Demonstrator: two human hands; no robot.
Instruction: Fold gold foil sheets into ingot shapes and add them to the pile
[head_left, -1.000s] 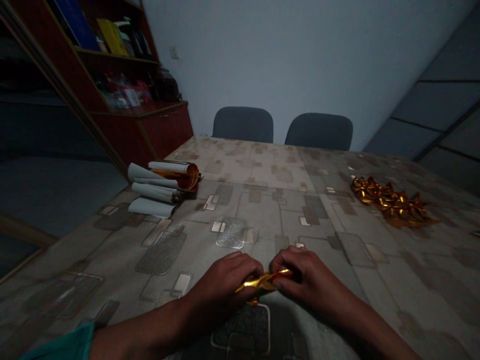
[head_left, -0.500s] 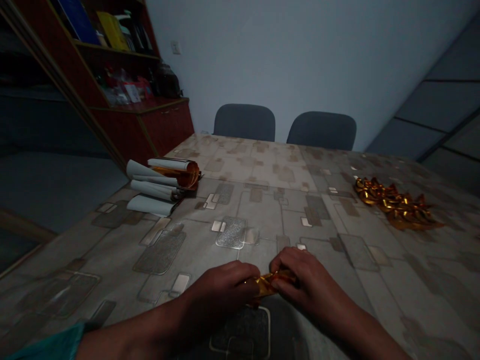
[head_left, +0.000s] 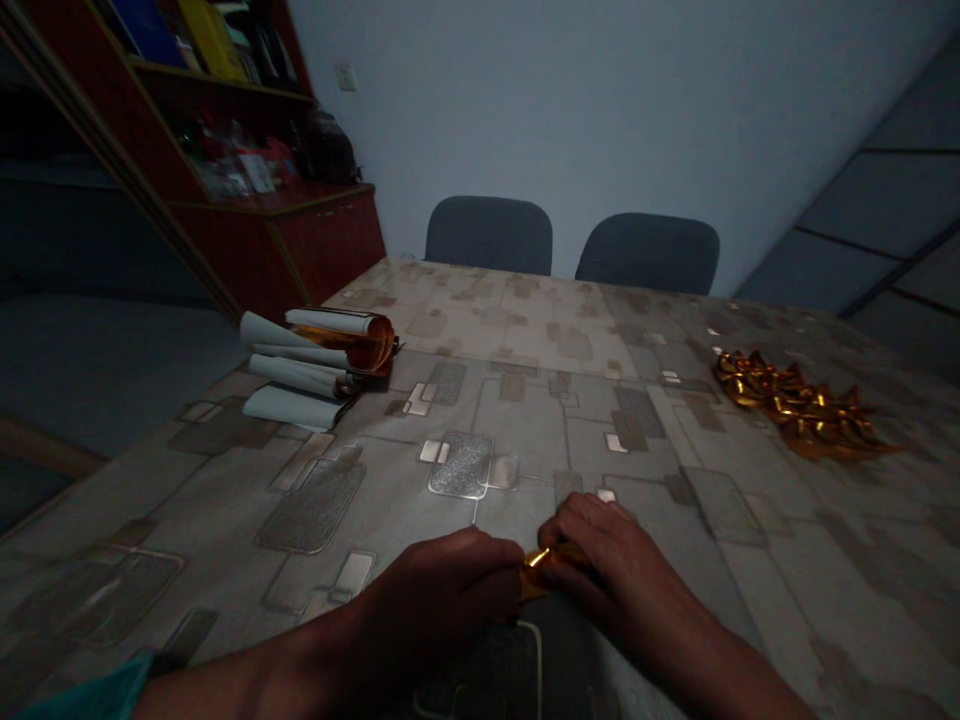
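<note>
Between my two hands is a small folded piece of shiny gold foil paper [head_left: 534, 574], mostly covered by fingers. My left hand [head_left: 457, 575] is closed on its left end, thumb and fingers pressed together. My right hand [head_left: 600, 555] grips the other end, fingers curled over it. Both hands stay low over the near edge of the table. Off to the right lies a cluster of several folded gold foil pieces [head_left: 802, 400] with pointed tips. A stack of curled foil sheets [head_left: 300, 362], white on the back and gold inside, rests at the left.
A patterned cloth [head_left: 525, 420] covers the table. Two grey chairs [head_left: 489, 235] stand at its far side against the wall. At the back left is a red-brown cabinet [head_left: 330, 240] holding bags and other items on its shelves.
My hands have drawn slightly closer together around the gold foil paper, and less of it shows. The view has tilted a little; the cluster and the stack have not moved on the table.
</note>
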